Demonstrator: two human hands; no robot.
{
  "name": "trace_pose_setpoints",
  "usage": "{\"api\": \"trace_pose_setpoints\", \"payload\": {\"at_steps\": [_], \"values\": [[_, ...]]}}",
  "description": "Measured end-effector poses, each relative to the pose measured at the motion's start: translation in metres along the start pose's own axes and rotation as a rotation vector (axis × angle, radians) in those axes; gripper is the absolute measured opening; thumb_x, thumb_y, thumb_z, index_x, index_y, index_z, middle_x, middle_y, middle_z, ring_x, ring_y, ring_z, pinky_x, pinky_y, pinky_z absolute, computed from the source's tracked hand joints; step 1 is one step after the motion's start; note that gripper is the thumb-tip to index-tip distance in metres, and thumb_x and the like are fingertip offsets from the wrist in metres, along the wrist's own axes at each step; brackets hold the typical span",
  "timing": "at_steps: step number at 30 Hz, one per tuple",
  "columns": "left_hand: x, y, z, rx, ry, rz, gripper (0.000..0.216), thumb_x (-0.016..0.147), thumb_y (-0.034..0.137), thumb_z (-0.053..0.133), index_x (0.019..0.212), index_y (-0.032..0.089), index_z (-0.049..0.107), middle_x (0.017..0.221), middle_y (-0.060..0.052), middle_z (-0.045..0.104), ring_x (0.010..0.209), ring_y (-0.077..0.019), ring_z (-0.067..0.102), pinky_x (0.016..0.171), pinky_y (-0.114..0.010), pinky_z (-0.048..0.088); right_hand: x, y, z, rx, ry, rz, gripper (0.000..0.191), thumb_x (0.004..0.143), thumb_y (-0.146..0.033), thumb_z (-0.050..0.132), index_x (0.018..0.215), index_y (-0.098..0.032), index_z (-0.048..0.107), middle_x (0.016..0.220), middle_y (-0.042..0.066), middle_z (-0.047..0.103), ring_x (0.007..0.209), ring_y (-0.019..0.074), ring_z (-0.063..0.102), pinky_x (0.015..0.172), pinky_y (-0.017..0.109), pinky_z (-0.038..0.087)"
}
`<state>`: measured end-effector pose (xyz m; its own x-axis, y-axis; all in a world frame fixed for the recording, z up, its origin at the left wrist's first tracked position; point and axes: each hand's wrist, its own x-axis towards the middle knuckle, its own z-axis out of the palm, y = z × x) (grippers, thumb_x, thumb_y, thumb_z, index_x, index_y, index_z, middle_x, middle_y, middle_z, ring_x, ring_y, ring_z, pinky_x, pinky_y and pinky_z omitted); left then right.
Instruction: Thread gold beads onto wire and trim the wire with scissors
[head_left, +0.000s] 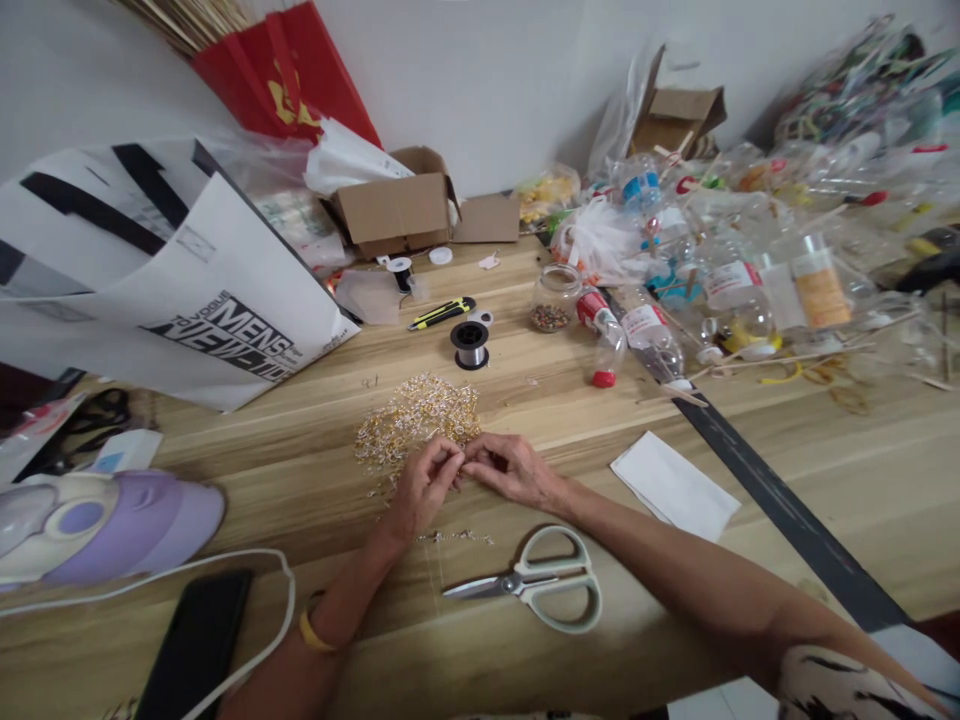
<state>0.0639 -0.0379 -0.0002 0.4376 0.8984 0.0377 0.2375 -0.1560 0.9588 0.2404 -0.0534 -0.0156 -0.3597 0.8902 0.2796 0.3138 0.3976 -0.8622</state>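
My left hand point(429, 480) and my right hand point(513, 468) meet fingertip to fingertip at the near edge of a loose pile of small gold and silver beads point(416, 415). Both are closed in a pinch; whatever sits between the fingertips is too small to make out. Just below them a short row of small beads point(457, 538) lies on the table, with a faint thin thread running near it. White-handled scissors point(555, 580) rest nearest my body, blades pointing left. Beyond the pile stands a spool of silvery wire point(470, 345).
A yellow-black box cutter point(442, 313), a glass jar of beads point(553, 300) and plastic bottles point(652, 330) stand farther back. At right lies folded white paper point(675, 487). A white shopping bag point(195, 300), a purple device point(127, 525) and a black phone point(196, 640) occupy the left.
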Motion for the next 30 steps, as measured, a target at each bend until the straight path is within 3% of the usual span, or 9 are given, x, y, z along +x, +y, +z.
{"api": "trace_pose_setpoints", "payload": {"at_steps": [16,20,24,30], "values": [[-0.003,-0.009,0.001,0.058,-0.041,0.064,0.015,0.087,0.029,0.051,0.077,0.018,0.055,0.065,0.002,0.054,0.058,-0.0107,0.055,0.057,-0.022,0.044,0.0,0.005,0.001,0.072,-0.067,0.064,0.016,0.087,-0.025,0.052,0.079,-0.014,0.059,0.055,-0.007,0.037,0.05,0.0065,0.034,0.048,0.018,0.027],[-0.003,-0.007,0.002,-0.048,-0.041,0.008,0.01,0.084,0.028,0.055,0.083,0.018,0.053,0.066,0.002,0.057,0.058,-0.0105,0.056,0.057,-0.021,0.046,0.0,0.001,-0.001,0.098,-0.067,0.08,0.016,0.087,-0.026,0.052,0.078,-0.014,0.059,0.054,-0.007,0.037,0.049,0.0064,0.034,0.047,0.018,0.027],[-0.001,-0.009,0.003,-0.157,-0.017,-0.066,0.019,0.075,0.025,0.065,0.086,0.017,0.053,0.072,-0.001,0.063,0.064,-0.0122,0.06,0.06,-0.022,0.048,0.002,-0.004,-0.003,0.143,-0.011,0.106,0.015,0.085,-0.027,0.054,0.08,-0.014,0.058,0.056,-0.006,0.043,0.05,0.0068,0.036,0.047,0.018,0.027],[0.001,-0.01,0.0,-0.091,-0.02,-0.115,0.014,0.074,0.025,0.064,0.082,0.013,0.063,0.065,-0.001,0.061,0.058,-0.0106,0.055,0.056,-0.021,0.044,0.001,-0.004,-0.003,0.166,0.007,0.102,0.02,0.088,-0.032,0.051,0.082,-0.014,0.057,0.059,-0.005,0.046,0.051,0.0071,0.037,0.048,0.019,0.028]]}}
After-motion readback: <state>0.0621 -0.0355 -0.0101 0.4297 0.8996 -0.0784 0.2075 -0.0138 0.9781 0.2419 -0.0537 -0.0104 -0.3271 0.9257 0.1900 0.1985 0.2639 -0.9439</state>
